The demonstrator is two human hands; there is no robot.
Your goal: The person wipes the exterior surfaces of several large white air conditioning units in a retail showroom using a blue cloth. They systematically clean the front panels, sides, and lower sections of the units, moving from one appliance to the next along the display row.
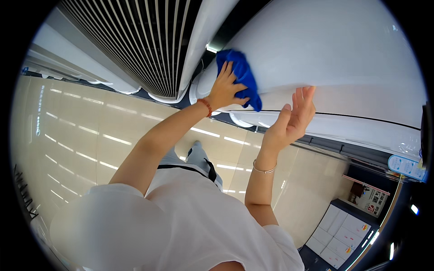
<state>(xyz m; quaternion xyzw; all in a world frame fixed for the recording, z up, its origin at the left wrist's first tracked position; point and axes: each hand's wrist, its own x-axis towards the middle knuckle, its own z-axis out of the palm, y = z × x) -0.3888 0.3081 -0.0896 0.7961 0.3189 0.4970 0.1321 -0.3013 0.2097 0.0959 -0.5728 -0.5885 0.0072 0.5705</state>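
My left hand, with a reddish beaded bracelet at its wrist, presses a crumpled blue cloth against a large glossy white appliance, seemingly a floor-standing air conditioner. Its fingers are spread over the cloth. Further right, my right hand is raised with nothing in it, thumb apart from the fingers. The fingertips are at the white casing; whether they touch it I cannot tell. A thin bangle circles the right wrist. Below the hand, a dark seam crosses the lower casing.
Left of the cloth stands another white unit with a slatted grille. Glossy beige floor tiles reflect ceiling lights. A blue-and-white sign bearing writing sits at right. White panelled units stand at lower right.
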